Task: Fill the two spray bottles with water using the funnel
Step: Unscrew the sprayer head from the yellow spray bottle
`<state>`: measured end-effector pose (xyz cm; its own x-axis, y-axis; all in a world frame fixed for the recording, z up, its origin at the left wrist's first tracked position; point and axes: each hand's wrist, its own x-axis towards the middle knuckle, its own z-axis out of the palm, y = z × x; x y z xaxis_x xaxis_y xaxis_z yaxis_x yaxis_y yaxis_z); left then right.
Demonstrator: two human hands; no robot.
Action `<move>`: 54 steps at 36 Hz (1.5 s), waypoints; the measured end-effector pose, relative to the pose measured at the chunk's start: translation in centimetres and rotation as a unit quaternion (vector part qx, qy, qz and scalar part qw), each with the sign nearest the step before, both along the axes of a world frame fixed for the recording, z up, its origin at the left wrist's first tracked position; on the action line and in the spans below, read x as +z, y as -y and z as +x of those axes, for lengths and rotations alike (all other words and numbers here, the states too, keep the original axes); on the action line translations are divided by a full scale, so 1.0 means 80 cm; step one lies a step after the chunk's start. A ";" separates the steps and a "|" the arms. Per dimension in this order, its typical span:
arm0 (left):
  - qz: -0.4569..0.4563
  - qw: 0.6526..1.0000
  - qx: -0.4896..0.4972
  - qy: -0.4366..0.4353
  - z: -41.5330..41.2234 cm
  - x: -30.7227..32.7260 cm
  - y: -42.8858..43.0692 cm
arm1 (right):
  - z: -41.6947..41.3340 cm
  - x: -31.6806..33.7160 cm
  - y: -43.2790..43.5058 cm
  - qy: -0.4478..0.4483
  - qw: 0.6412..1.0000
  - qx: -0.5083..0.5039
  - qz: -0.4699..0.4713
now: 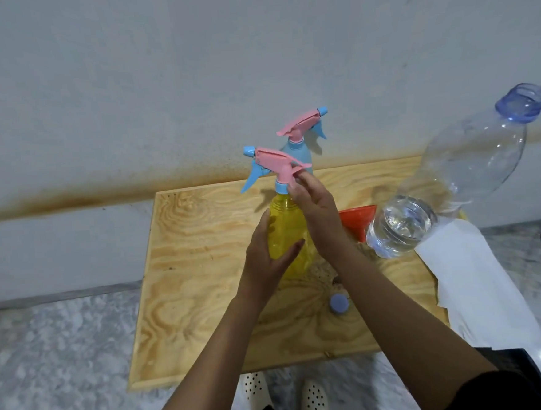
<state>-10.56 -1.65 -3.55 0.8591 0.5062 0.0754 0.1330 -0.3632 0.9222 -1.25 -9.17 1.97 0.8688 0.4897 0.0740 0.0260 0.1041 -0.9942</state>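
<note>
A yellow spray bottle (285,226) with a pink and blue trigger head stands on the wooden table (203,273). My left hand (266,256) wraps around its body. My right hand (314,208) pinches the blue collar and pink head at its neck. Behind it stands a blue spray bottle (300,151) with the same kind of head. A red funnel (357,222) lies on the table to the right, partly hidden by my right hand and by a large clear water bottle (453,179) that is uncapped and holds a little water at its base.
A blue cap (339,303) lies on the table near my right forearm. White paper (466,274) hangs over the table's right edge. A stained wall rises right behind the table. My feet stand on marble floor (50,364) below the front edge.
</note>
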 end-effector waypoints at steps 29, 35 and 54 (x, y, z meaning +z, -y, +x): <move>0.020 0.999 -0.024 0.007 0.016 0.016 -0.006 | -0.004 0.023 -0.008 -0.036 0.994 -0.105 0.015; 0.021 1.000 0.000 -0.013 0.011 0.002 -0.016 | 0.002 0.049 -0.012 -0.047 0.992 -0.088 0.077; -0.035 0.996 0.081 -0.005 0.000 -0.020 -0.027 | 0.058 0.126 -0.016 -0.010 0.979 -0.166 0.116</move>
<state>-10.53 0.52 -5.14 0.7658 0.6426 0.0259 0.1947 -0.2700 0.9430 3.41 -7.88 12.02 0.9796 0.1525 0.1312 0.0772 0.3171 -0.9452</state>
